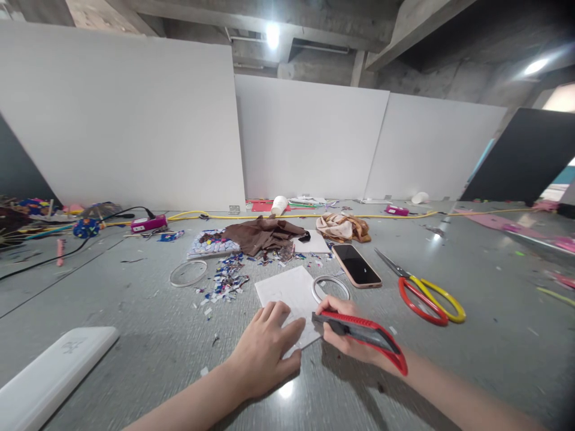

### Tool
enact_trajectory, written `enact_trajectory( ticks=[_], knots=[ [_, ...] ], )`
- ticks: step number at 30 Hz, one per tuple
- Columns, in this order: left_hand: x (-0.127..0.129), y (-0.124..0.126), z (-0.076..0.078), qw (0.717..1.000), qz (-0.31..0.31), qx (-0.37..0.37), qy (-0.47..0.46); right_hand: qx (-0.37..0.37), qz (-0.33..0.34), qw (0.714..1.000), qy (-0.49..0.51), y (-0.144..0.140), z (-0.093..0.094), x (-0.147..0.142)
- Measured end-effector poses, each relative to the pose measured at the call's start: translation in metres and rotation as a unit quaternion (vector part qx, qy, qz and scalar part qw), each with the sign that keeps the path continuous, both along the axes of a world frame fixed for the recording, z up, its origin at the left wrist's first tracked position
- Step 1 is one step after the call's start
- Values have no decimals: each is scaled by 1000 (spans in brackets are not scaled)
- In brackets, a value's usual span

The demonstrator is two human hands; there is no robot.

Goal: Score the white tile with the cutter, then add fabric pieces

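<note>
My left hand lies flat with its fingers pressing on a white sheet of paper on the grey table. My right hand grips a red and black utility knife, with its tip at the sheet's right edge. A thin metal ring rests partly on the paper just beyond the knife. A phone with a dark screen lies behind it.
Red and yellow scissors lie to the right. A second ring, scattered coloured scraps, brown cloth, a tan cloth and a mosaic tile pad sit further back. A white flat box is near left. White partition boards stand behind.
</note>
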State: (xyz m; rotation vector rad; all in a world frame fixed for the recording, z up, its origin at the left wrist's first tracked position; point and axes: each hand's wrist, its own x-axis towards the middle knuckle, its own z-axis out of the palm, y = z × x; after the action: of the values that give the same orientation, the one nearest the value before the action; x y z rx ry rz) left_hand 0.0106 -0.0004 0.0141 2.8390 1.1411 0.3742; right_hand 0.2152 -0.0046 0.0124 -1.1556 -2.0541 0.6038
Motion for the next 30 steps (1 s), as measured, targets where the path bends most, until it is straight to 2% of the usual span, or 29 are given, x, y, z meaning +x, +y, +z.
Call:
enact_trajectory(
  ticks=[4, 8, 12, 19, 23, 30],
  knots=[
    [-1, 0, -1, 1000, -1, 5, -1, -1, -25, 999, 42, -1, 2, 4],
    [0, 0, -1, 1000, -8, 3, 2, 21, -81, 993, 86, 9, 4, 10],
    [-1, 0, -1, 1000, -13, 4, 2, 69, -107, 992, -19, 20, 2, 16],
    [-3, 2, -4, 999, -34, 3, -18, 117, -54, 972, -199, 18, -3, 19],
    [-4, 4, -8, 999, -47, -12, 3, 149, -56, 963, -217, 14, -2, 15],
    [-3, 5, -8, 999, -47, -11, 2, 192, -55, 962, -183, 5, -2, 9]
  ],
)
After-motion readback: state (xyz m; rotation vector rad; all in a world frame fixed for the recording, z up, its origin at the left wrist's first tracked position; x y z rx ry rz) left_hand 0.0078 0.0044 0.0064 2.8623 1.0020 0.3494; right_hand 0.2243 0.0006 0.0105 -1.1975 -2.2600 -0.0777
